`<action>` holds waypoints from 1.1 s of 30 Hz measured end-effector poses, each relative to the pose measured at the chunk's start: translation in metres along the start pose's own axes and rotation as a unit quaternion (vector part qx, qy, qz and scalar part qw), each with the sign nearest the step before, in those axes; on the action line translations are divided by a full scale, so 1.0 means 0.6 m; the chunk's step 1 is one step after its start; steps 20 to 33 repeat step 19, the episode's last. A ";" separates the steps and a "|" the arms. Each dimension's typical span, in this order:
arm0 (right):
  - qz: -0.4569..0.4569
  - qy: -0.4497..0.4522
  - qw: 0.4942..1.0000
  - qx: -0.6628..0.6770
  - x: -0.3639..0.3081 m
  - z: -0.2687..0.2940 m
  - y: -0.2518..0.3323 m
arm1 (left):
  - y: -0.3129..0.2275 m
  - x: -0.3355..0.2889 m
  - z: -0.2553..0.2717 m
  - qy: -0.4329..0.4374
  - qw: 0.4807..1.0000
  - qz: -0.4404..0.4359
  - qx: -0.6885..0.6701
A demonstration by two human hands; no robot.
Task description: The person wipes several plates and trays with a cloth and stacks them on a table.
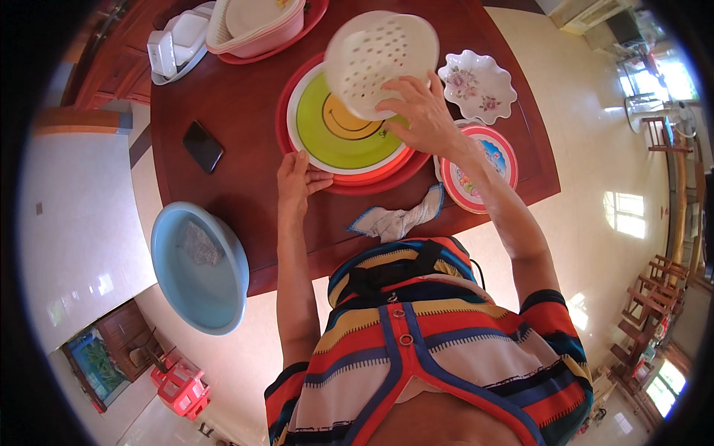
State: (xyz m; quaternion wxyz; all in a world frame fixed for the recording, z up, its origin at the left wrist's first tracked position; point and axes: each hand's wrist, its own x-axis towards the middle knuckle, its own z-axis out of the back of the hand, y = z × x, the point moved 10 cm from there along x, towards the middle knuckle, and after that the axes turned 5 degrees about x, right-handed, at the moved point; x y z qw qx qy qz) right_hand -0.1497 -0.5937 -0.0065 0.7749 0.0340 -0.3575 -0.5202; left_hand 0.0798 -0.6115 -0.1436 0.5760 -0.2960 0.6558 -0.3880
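Note:
My right hand (425,123) grips the near edge of a white round drainer plate (379,53) full of small holes, raised over the far part of a green plate. My left hand (296,184) is closed on the near left rim of this green plate (312,123), which has a white rim and a yellow smiley face. The green plate lies on a stack of orange and red round trays (372,187). The drainer plate hides the far side of the green plate.
On the brown table (245,104) lie a phone (202,146), a crumpled cloth (400,219), a scalloped floral dish (480,85) and red-rimmed plates (472,197). Pink baskets (256,46) and white dishes (178,44) stand far left. A blue basin (175,279) holding a grey cloth sits left.

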 end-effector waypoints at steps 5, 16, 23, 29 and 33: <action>0.004 0.075 0.997 -0.030 0.011 -0.064 -0.003 | -0.001 0.002 -0.005 0.015 1.000 -0.021 -0.012; 0.033 0.021 0.999 -0.022 -0.021 -0.006 0.083 | 0.005 0.005 0.002 0.001 1.000 -0.004 -0.005; -0.076 0.013 0.997 -0.010 -0.060 0.037 0.008 | 0.008 0.007 0.001 0.007 1.000 -0.001 -0.005; -0.076 0.013 0.997 -0.010 -0.060 0.037 0.008 | 0.008 0.007 0.001 0.007 1.000 -0.001 -0.005; -0.076 0.013 0.997 -0.010 -0.060 0.037 0.008 | 0.008 0.007 0.001 0.007 1.000 -0.001 -0.005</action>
